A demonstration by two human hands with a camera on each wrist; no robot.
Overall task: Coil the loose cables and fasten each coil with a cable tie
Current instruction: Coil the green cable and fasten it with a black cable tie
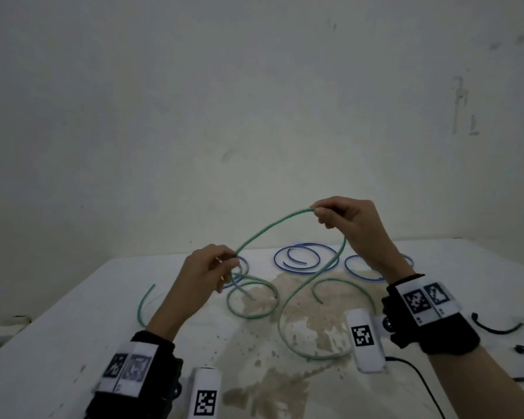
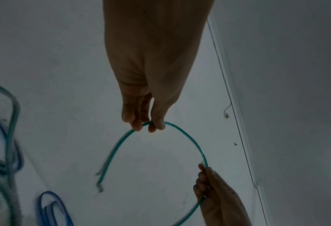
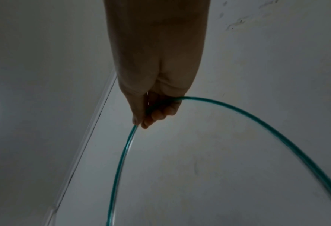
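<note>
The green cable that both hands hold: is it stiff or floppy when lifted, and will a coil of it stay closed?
The green cable probably is springy, not limp: between the left hand and right hand it keeps a smooth arch. Its parts on the table lie in open curves, so a coil would likely spring open until tied.

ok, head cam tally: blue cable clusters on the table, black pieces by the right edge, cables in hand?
Blue cable clusters: 3 (left, centre, right)
Black pieces: 3, kind unclear
Green cable pinched by left hand and right hand: 1
Total: 7
Other green runs on the table: separate cables or not, cannot tell, so they are left out.
</note>
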